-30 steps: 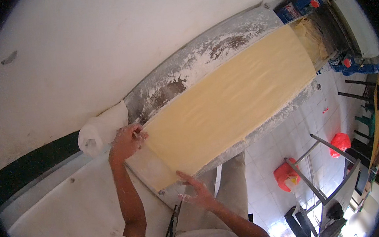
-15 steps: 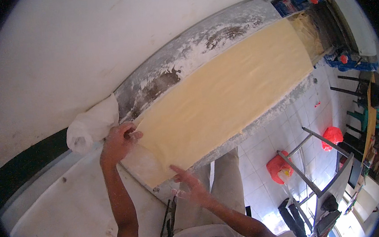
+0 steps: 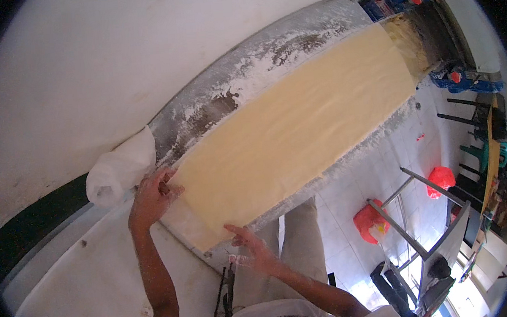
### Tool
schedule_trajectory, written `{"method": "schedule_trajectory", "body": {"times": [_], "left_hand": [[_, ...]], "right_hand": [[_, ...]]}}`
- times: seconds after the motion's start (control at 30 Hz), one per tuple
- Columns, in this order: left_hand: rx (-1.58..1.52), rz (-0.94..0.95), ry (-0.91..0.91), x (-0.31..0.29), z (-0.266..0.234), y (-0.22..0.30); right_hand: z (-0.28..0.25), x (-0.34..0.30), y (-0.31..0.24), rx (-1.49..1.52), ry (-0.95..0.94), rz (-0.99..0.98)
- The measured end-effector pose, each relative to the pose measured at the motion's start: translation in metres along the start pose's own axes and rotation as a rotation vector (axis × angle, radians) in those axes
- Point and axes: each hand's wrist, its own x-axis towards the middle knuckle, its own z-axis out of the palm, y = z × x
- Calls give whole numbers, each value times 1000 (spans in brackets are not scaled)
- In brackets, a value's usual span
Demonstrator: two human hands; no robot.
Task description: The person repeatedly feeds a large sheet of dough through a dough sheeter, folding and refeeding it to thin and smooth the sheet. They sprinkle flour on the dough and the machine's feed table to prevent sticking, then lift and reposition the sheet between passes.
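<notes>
A long sheet of pale yellow dough [image 3: 299,128] lies flat along a floured metal worktop [image 3: 208,111], running from near left to far right. By its near left corner, my left hand [image 3: 149,197] is open, the thumb and fingers apart around the corner. My right hand [image 3: 253,249] is at the near right corner, fingers spread, with the index fingertip at the dough's edge. Flour dusts both hands. A white bundle, perhaps a cloth or bag [image 3: 118,175], rests just beyond my left hand.
At the far end stands a machine with blue sides [image 3: 468,85] and red knobs, where the dough's end lies. A white wall [image 3: 109,68] borders the left. Right, on the tiled floor, are a metal-framed stool [image 3: 412,241] and red plastic bags [image 3: 370,224].
The dough's near end, rumpled before, now lies smoother and squarer. My left hand has shifted slightly left; my right hand has barely moved. The whole view has shifted slightly.
</notes>
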Motion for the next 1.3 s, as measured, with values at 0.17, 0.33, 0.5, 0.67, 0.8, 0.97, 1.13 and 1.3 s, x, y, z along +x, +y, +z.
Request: {"method": "schedule_trajectory", "body": {"times": [0.17, 0.33, 0.5, 0.67, 0.8, 0.97, 1.13, 1.3], "left_hand": [[171, 15, 38, 0, 11, -49], [-98, 3, 14, -2, 7, -11], [-114, -100, -60, -4, -3, -8], [-166, -7, -37, 2, 13, -18], [-97, -112, -105, -3, 0, -41], [-350, -90, -90, 0, 7, -11], [-128, -71, -176, 1, -14, -19], [-393, -47, -125, 6, 4, -18]], "right_hand": [[9, -1, -6, -49, -71, 16], [6, 1, -6, -13, 30, 56], [13, -6, 2, -43, 11, 35], [7, -1, 13, 5, -23, 26], [4, 3, 1, -32, -25, 72], [17, 4, 6, 60, 24, 18], [13, 1, 5, -63, 13, -10], [14, 11, 10, 107, 56, 90]]}}
